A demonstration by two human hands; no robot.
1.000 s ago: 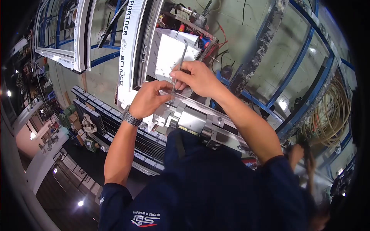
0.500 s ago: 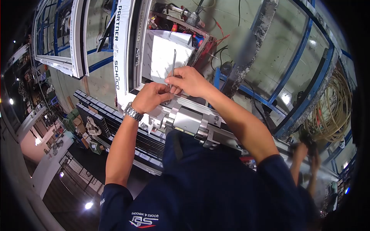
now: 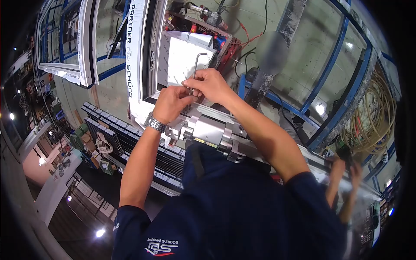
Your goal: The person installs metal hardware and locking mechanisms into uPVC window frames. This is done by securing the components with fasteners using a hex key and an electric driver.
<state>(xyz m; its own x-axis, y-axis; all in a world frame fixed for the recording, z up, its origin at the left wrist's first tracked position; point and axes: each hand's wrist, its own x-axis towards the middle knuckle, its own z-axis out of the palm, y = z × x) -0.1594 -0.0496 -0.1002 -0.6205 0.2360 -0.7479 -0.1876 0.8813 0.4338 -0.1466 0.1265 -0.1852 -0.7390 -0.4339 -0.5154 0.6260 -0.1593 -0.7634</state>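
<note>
My right hand (image 3: pixel 210 86) pinches a thin metal hex key (image 3: pixel 196 65), whose bent end points up over a white sheet (image 3: pixel 184 58). Beside it, my left hand (image 3: pixel 170 104) has its fingers closed near the key's lower end, at the edge of a metal profile (image 3: pixel 255 145). What the left fingertips hold is too small to make out. A silver hinge-like block (image 3: pixel 209 131) sits on the profile just below my hands. The key's lower tip is hidden by the fingers.
A toolbox (image 3: pixel 227 54) with tools lies beyond the sheet. A white-taped frame (image 3: pixel 135 56) stands at the left. Blue metal racks (image 3: pixel 327 69) and coiled hoses (image 3: pixel 368 117) are at the right. Another person's hands (image 3: pixel 338 171) hold a tool at the lower right.
The hex key has turned, so its bent end now shows pointing right. Both my hands have shifted slightly up. The other person's hands have moved a little.
</note>
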